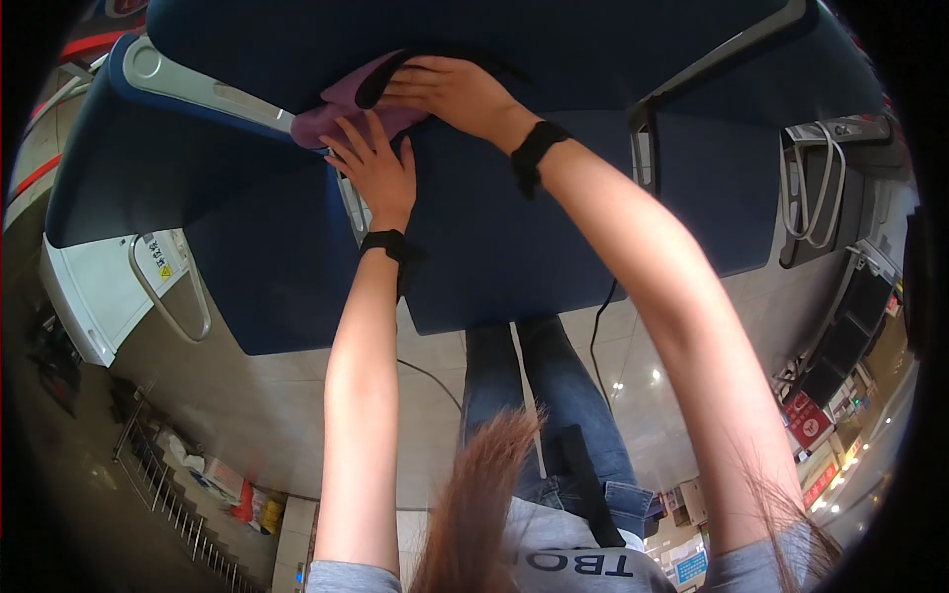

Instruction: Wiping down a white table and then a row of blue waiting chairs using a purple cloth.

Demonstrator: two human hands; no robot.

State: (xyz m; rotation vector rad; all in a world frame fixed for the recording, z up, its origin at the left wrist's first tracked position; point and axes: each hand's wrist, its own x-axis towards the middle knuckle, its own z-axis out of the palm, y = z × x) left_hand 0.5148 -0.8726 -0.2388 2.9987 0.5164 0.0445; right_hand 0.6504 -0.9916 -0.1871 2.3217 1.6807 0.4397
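A purple cloth [343, 112] with a dark edge or underside lies bunched against the dark blue seat back [554, 59], at the end of a grey metal armrest [213, 94]. My left hand [378, 173] rests on its near side, fingers spread and stretched out, above the gap between two seats. On the far side my right hand [455, 94] holds the cloth, its fingers laid along the dark edge; the thumb is hidden. Below both hands is the dark blue seat [514, 227]. Each wrist wears a black band.
Another blue seat [262, 257] adjoins on the left, and a second armrest [644, 153] stands to the right. A white cabinet [99, 287] is beyond the left seat. Dark cables hang under the seats in front of my legs. A metal rack [178, 494] stands at lower left.
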